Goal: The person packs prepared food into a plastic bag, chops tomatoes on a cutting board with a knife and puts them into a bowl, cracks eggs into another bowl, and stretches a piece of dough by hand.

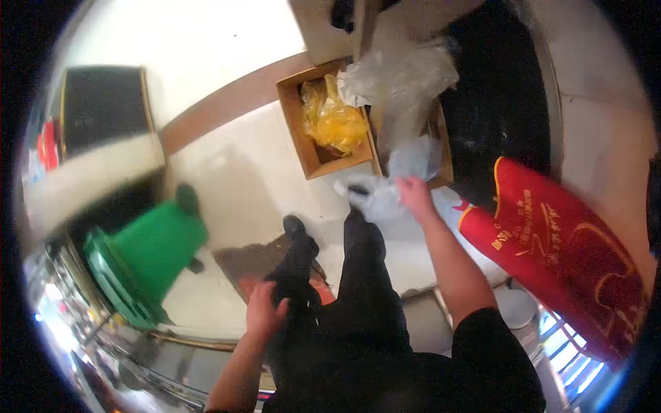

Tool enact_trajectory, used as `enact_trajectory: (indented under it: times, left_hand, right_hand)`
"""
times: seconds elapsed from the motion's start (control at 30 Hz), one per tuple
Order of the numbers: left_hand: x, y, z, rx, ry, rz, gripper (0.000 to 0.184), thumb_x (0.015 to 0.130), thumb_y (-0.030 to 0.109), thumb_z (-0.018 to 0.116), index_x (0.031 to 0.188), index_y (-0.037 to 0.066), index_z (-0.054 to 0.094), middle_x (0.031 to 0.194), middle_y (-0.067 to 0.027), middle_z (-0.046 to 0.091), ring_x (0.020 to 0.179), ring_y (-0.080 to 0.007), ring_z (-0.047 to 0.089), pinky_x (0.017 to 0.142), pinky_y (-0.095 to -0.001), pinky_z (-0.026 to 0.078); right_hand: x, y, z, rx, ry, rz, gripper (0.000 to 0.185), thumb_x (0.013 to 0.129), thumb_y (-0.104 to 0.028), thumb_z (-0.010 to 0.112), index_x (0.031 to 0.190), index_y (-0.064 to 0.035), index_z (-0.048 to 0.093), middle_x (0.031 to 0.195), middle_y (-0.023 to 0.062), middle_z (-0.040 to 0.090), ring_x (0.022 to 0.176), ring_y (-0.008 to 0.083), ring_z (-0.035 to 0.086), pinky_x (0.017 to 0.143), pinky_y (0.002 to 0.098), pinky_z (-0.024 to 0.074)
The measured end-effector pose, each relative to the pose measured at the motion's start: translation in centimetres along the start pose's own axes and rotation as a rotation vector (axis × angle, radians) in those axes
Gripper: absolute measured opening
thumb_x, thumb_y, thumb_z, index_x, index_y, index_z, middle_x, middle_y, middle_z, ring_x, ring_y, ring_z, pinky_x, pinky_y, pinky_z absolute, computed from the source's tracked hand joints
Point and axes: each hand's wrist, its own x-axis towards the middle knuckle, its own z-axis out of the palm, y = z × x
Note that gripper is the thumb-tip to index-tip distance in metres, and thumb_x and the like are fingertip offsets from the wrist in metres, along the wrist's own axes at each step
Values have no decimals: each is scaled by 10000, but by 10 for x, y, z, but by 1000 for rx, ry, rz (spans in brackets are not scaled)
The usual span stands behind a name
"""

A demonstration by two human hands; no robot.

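Observation:
My right hand (414, 195) reaches forward with its fingers closed on a thin white plastic bag (382, 199). The bag hangs in front of my right leg, and part of it trails toward a cardboard box (444, 155) holding more clear plastic. To the left of that box, a second cardboard box (295, 127) contains crumpled yellow plastic bags (334, 120). A large bunch of clear plastic bags (410, 79) spills over the tops of both boxes. Near my left thigh is my left hand (264, 310), empty, its fingers loosely apart.
A green wheeled bin (155, 251) stands on the left, close to a dark-fronted cabinet (103, 110). On the right hangs a red cloth with gold lettering (551, 255). A brown mat (251, 265) lies on the pale floor (234, 179) by my feet.

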Motion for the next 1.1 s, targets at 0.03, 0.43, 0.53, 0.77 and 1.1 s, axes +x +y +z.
enact_trajectory:
  times: [0.03, 0.43, 0.53, 0.77, 1.1]
  left_hand:
    - [1, 32, -3, 12, 22, 87, 577, 745, 229, 738, 1231, 23, 505, 1248, -208, 522, 1163, -379, 497, 984, -443, 414]
    - [-171, -64, 23, -1049, 161, -308, 447, 807, 159, 657, 1203, -2, 526, 1201, -251, 561, 1139, -402, 515, 989, -383, 416]
    - [-224, -166, 74, -1487, 596, -226, 470, 824, 63, 605, 1266, 17, 451, 1272, -171, 533, 1167, -304, 528, 970, -375, 433]
    - [-331, -355, 98, -1869, 1256, -290, 394, 837, 119, 596, 1207, 41, 483, 1123, -84, 569, 1019, -195, 564, 868, -345, 471]
    - [-474, -751, 39, -1786, 1280, -664, 286, 895, 149, 470, 1151, 34, 525, 974, -65, 569, 848, -185, 573, 709, -339, 515]
  right_hand:
    - [-34, -34, 8, -123, -73, -81, 407, 881, -378, 609, 797, 14, 678, 718, 136, 682, 677, 219, 640, 683, 388, 505]
    - [-337, -198, 314, -175, -1113, 244, 219, 932, -239, 575, 1028, -43, 599, 797, 16, 587, 669, 109, 560, 583, 267, 462]
    - [-425, -184, 428, -483, -1457, 21, 504, 947, -225, 548, 1386, -29, 395, 1104, 85, 583, 903, 136, 589, 790, 269, 485]
    - [-606, -126, 621, -552, -1773, -373, 654, 856, -196, 660, 1423, -36, 377, 1342, 116, 484, 1174, 215, 502, 1001, 364, 419]
    - [-684, -118, 945, -1004, -1112, -1782, 293, 759, -166, 583, 1021, -43, 633, 1198, 226, 557, 1204, 403, 462, 1006, 501, 349]
